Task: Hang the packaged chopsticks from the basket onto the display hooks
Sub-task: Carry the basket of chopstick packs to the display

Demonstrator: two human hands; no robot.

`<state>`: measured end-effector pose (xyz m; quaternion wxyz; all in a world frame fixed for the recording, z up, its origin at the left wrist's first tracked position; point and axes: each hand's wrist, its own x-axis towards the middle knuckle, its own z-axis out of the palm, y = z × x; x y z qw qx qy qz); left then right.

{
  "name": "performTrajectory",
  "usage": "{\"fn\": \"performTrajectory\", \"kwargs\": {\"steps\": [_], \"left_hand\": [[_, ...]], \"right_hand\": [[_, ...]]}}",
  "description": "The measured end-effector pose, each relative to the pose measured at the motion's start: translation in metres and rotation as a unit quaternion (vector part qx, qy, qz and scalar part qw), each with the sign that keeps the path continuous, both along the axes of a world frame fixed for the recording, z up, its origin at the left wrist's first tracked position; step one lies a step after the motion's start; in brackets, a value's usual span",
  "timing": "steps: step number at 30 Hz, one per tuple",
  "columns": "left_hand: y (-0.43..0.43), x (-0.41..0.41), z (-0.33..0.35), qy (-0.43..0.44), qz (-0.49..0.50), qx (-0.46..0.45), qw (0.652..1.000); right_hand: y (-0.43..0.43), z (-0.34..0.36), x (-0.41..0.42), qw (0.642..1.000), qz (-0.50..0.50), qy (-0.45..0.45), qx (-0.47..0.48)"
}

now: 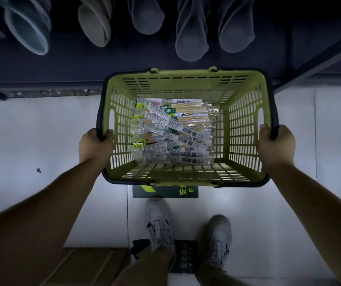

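The person is standing on the pale tiled floor (31, 131) and carrying the lime-green slotted plastic basket (186, 81) by its dark rim. The left hand (96, 147) is wrapping its grip round the rim's near-left corner, and the right hand (276, 145) is doing likewise at the near-right corner. The clear-wrapped packaged chopsticks (173, 133) are lying criss-crossed on the basket bottom, toward its left side. No display hooks are showing; only grey rounded fabric items (190, 32) are hanging at the far side. The step in hand is probably positioning the basket. Recommended: hold it level, set it down close to the display, then free one hand and lift a single pack by its header end.
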<state>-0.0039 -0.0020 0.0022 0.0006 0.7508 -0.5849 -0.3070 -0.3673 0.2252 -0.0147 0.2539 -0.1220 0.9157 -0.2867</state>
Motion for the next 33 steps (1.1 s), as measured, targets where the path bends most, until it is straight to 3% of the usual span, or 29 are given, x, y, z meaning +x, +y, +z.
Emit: {"fn": "performTrajectory", "kwargs": {"steps": [9,15,22,33], "left_hand": [[0.042,-0.017,0.179,0.029,-0.091,0.01,0.995],[0.064,-0.062,0.298,0.049,-0.171,0.029,0.984],[0.097,-0.151,0.418,0.051,-0.285,0.021,0.957],[0.167,-0.351,0.532,0.115,-0.424,-0.001,0.898]], "right_hand": [[0.107,0.173,0.022,0.991,-0.122,-0.024,0.042],[0.185,0.298,0.031,0.973,-0.226,-0.036,-0.002],[0.267,0.425,0.01,0.936,-0.337,-0.071,-0.069],[0.382,0.565,-0.058,0.884,-0.457,0.033,-0.093]]}}
